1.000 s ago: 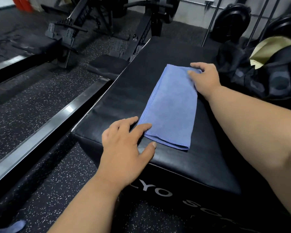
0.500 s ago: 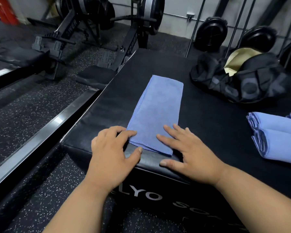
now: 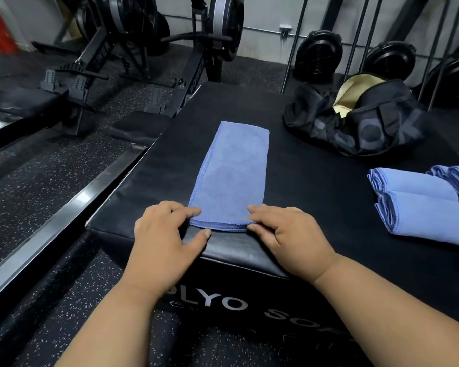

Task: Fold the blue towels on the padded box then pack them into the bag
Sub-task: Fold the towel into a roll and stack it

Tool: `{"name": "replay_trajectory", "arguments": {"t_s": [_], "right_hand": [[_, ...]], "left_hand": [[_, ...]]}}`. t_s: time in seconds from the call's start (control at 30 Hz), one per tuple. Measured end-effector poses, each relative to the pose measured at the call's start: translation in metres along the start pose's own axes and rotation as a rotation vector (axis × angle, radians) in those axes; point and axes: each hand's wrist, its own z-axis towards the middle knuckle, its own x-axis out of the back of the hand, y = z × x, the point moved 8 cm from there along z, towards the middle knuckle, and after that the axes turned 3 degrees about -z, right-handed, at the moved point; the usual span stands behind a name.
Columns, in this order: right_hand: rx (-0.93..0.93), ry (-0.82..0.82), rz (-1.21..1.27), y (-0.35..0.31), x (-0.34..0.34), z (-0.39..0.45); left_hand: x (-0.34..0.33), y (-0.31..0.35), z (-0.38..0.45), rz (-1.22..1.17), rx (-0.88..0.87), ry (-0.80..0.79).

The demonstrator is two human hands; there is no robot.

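**Near edge, stacked layers: where this fold could slip**

At the near edge of the padded box (image 3: 316, 181), the blue towel (image 3: 231, 176) lies as a long narrow strip, running away from me toward the far side. Its near end shows several stitched hems stacked on each other, just short of the box's rounded lip. My left hand (image 3: 164, 234) has its fingertips on the near left corner of the strip with the thumb down on the black padding; my right hand (image 3: 286, 234) mirrors it at the near right corner, thumb tucked along the edge. Whether either thumb is under the layers yet I cannot tell, so I read both hands as lying on the cloth with nearly straight fingers, set apart by the width of the strip.

My guess is that the next move lifts this end and carries it to the far end. The risk sits in those stacked hems: if I catch only the top layers, the lower ones will stay behind and the fold will fan out. The padding looks slick, so the strip could also slide rather than hinge, or skew if one hand leads. Pulling toward me would drag the end over the lip.

To my right, the folded towels (image 3: 421, 207) lie well apart from the strip. Beyond them the bag (image 3: 368, 128) sits open on the box, pale lining showing. Rowing machines (image 3: 133, 62) stand on the floor to the left.
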Motion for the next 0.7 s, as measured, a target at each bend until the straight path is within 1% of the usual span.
{"name": "replay_trajectory", "arguments": {"t_s": [0.1, 0.17, 0.37, 0.53, 0.7], "right_hand": [[0.027, 0.016, 0.016, -0.002, 0.006, -0.005], [0.054, 0.03, 0.008, -0.001, 0.013, -0.014], [0.086, -0.039, -0.015, 0.011, 0.03, -0.056], [0.12, -0.114, -0.01, 0.01, 0.027, -0.062], [0.167, -0.081, -0.016, 0.0, 0.034, -0.067]], "left_hand": [[0.002, 0.003, -0.001, -0.061, -0.018, 0.002], [0.002, 0.009, -0.005, -0.083, -0.06, -0.018], [-0.009, 0.029, -0.034, -0.065, -0.218, -0.172], [-0.006, 0.039, -0.04, -0.028, -0.289, -0.145], [0.014, 0.054, -0.044, -0.091, -0.299, -0.123]]}}
